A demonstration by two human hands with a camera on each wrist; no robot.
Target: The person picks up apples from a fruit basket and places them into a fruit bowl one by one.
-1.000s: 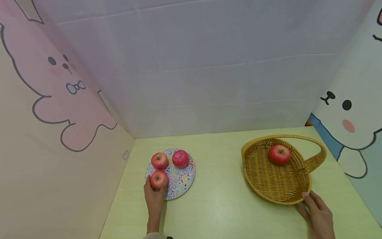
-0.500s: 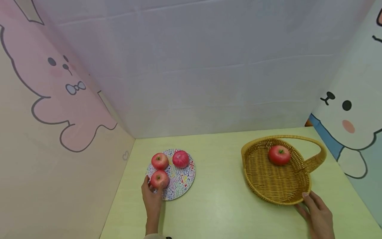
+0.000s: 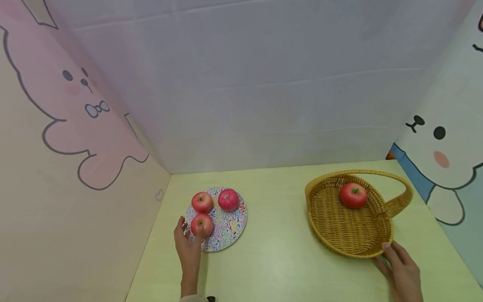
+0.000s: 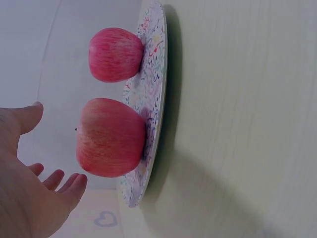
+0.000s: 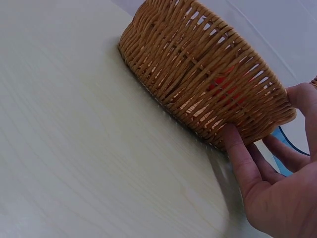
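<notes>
In the head view, a round plate (image 3: pixel 228 235) with a colourful squiggle pattern bears a front apple (image 3: pixel 200 220), a back-left apple (image 3: pixel 202 202) and a deeper pink apple (image 3: pixel 228 200). My left hand (image 3: pixel 188 248) is beside the front apple, thumb and fingers spread. The left wrist view shows a gap between this hand (image 4: pixel 34 198) and the front apple (image 4: pixel 111 139). On the right, my right hand (image 3: pixel 404 270) holds the near rim of a wicker basket (image 3: pixel 339 228). Its thumb is on the rim, fingers against the woven side (image 5: pixel 188 64). A red apple (image 3: pixel 353 196) lies inside.
The pale wooden table (image 3: pixel 271 235) extends between plate and basket. A white cloth wall (image 3: pixel 264 105) closes off the back. Panels with cartoon animals stand at the left (image 3: pixel 94 138) and right (image 3: pixel 453 159). The basket's handle (image 3: pixel 400 205) arches up on its right side.
My left hand has let go of the front apple, its fingers have spread, and it has drawn back slightly to the left. The right hand and basket have stayed put.
</notes>
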